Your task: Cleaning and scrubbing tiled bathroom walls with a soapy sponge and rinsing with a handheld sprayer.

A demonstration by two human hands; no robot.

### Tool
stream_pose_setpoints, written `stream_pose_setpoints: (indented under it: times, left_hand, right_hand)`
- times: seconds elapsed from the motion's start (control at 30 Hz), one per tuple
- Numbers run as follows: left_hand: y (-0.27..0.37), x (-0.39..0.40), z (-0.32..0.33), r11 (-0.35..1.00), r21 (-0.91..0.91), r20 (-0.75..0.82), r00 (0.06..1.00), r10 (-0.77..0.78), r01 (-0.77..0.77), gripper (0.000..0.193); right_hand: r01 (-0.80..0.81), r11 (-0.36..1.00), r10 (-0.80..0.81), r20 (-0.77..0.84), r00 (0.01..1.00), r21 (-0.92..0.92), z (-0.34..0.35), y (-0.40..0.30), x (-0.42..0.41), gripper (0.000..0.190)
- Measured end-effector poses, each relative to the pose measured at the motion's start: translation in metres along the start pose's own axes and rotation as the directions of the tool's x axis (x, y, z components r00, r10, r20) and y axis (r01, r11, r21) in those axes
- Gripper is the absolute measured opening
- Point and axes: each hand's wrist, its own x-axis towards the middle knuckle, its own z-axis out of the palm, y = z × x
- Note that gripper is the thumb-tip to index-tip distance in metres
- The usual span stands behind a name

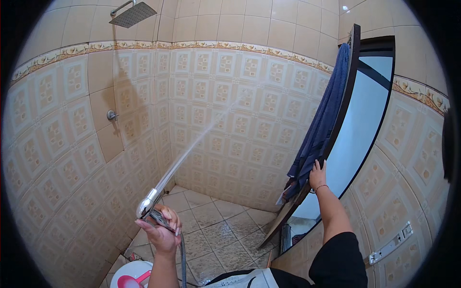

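In my left hand is a chrome handheld sprayer, its metal hose hanging down past my wrist. A narrow water jet shoots from its nozzle up and to the right, spreading towards the tiled back wall. My right hand grips the edge of a dark-framed door, which stands ajar, close to the metal handle. A blue towel hangs down the door's inner side, just left of that hand.
A pink dipper rests over a white bucket at lower left. Overhead is a square shower head, with a valve knob below it. The floor tiles look wet and soiled. A white bracket is on the right wall.
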Motion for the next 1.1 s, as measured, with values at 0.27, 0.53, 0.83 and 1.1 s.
stream_pose_setpoints:
  times: [0.27, 0.53, 0.83, 1.1]
  left_hand:
    - [-0.004, -0.012, 0.014, 0.999, -0.003, -0.080, 0.996, 0.047, -0.047, 0.069]
    - [-0.010, -0.017, 0.021, 0.996, 0.019, -0.080, 0.992, 0.094, -0.092, 0.065]
    - [-0.020, -0.025, 0.028, 0.998, -0.054, -0.023, 1.000, -0.012, 0.011, 0.065]
    - [-0.039, -0.029, 0.032, 0.980, -0.141, 0.057, 0.990, -0.131, 0.138, 0.068]
  right_hand:
    - [-0.003, 1.000, 0.003, -0.002, 1.000, 0.013, 0.013, 0.017, -0.015, 0.032]
    - [-0.023, 1.000, 0.023, 0.071, 0.997, 0.010, 0.016, 0.032, -0.030, 0.032]
    - [-0.047, 0.999, 0.044, 0.100, 0.994, 0.022, 0.024, 0.042, -0.040, 0.034]
    - [-0.066, 0.997, 0.069, 0.136, 0.988, -0.026, 0.023, 0.042, -0.044, 0.031]
